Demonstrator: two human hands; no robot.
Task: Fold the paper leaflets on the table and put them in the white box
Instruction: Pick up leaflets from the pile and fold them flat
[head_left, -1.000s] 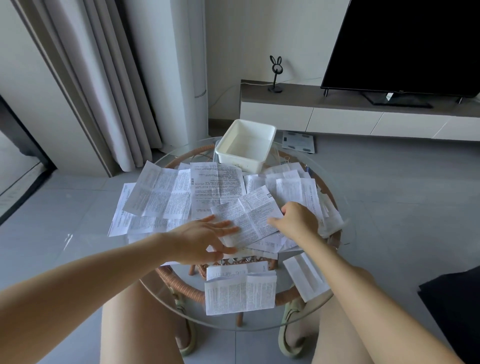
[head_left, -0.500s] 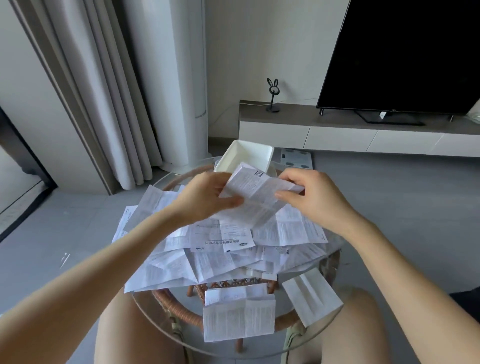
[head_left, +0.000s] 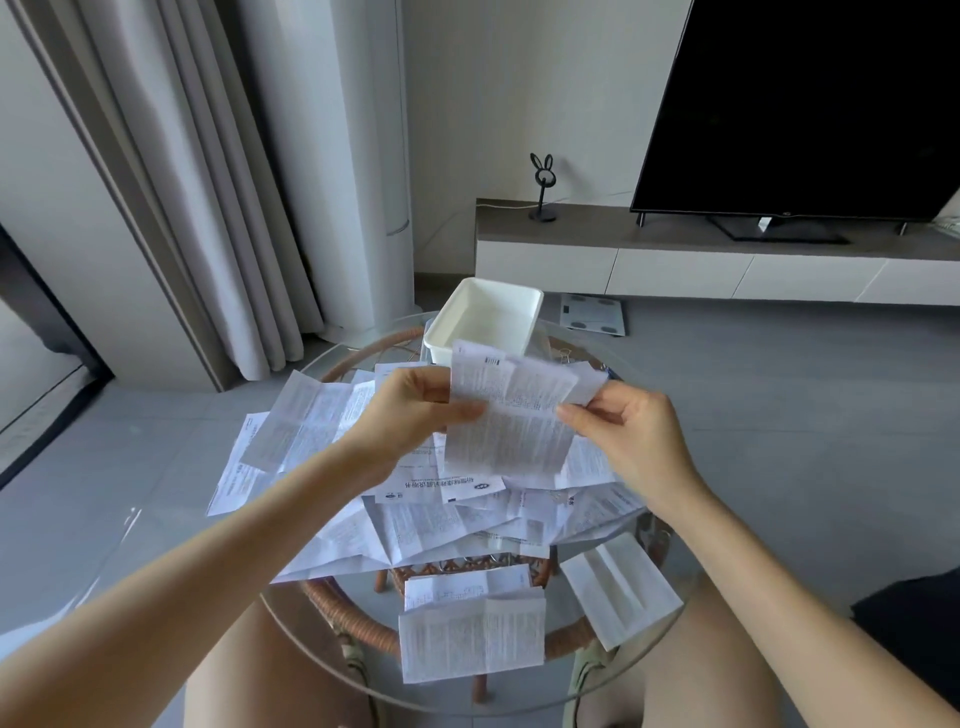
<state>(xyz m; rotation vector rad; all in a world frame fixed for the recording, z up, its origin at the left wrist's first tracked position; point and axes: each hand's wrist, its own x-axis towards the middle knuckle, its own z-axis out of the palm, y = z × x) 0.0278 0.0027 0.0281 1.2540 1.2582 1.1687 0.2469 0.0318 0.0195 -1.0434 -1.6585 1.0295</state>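
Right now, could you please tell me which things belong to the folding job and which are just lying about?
Job: held leaflet, left hand, right hand, leaflet pile, white box, table.
Lying about: TV, rabbit stand, scale, curtain.

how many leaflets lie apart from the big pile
3: far leaflet and near leaflet overlapping at the front edge, right leaflet beside them. More may hide beneath.
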